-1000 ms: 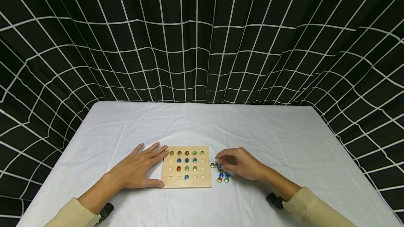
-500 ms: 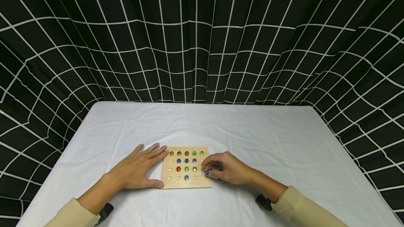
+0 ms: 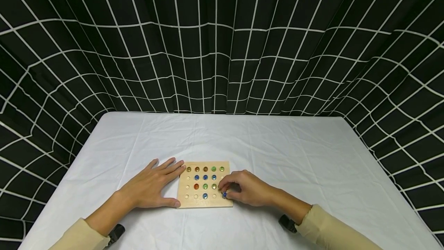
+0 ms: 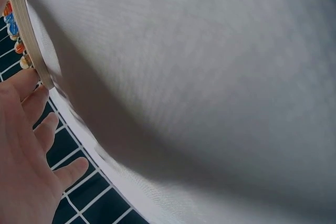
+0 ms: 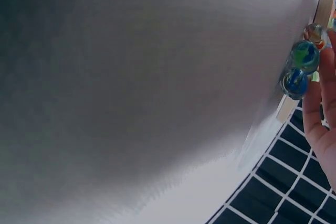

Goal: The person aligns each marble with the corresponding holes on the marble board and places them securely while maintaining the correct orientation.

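Presently, the right hand (image 3: 250, 189) pinches a blue marble (image 3: 224, 195) at the board's (image 3: 208, 203) near right corner; presumably light, hard and slippery, it wants holding round its middle. The left hand (image 3: 150, 186), spread, touches the left edge.

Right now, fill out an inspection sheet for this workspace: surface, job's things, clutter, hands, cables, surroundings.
Surface: white tablecloth, lightly creased.
Job's things: wooden marble board, some holes filled with seated marbles, others bare; loose marbles beside it in the right wrist view.
Clutter: nothing seen.
Hands: left hand spread, touching the board's left edge; right hand holds a blue marble at the near right corner.
Cables: nothing seen.
Surroundings: black curtain with white grid lines.
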Action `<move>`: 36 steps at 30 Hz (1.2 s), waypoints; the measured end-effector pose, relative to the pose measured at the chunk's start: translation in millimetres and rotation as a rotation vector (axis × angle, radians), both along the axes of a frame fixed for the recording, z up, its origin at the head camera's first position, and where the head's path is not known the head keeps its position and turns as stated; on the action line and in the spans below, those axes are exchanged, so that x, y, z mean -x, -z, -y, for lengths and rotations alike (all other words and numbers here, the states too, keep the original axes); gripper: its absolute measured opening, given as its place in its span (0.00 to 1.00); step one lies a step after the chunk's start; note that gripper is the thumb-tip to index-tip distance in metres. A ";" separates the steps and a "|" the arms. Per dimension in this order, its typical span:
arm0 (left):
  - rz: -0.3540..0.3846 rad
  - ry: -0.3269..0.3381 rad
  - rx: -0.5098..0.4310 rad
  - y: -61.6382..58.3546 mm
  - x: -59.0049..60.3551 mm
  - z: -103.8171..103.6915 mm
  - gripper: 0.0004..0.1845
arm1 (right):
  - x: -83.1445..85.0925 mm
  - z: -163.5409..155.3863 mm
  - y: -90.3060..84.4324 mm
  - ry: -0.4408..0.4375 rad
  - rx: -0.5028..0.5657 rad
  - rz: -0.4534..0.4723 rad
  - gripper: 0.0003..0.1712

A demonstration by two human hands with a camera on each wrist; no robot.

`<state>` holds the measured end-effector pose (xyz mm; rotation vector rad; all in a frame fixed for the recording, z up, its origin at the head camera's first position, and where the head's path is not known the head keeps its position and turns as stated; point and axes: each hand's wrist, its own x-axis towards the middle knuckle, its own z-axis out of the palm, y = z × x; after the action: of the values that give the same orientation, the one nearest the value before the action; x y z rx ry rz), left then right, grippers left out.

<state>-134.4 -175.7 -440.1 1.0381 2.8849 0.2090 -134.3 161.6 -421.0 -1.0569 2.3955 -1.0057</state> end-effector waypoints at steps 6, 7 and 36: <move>-0.013 0.010 -0.016 -0.5 -0.3 -0.1 0.56 | -0.7 1.2 -3.0 0.009 -0.030 -0.030 0.13; -0.016 0.013 -0.019 -0.7 -0.5 0.0 0.56 | -0.3 0.4 -3.9 0.014 -0.027 -0.027 0.13; -0.004 0.015 -0.013 -0.7 -0.1 -0.5 0.55 | 21.3 -37.4 2.5 0.104 -0.061 -0.036 0.16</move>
<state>-134.3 -175.2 -439.4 1.0637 2.8820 0.2249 -155.6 199.1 -423.6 -0.9451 2.5167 -0.9478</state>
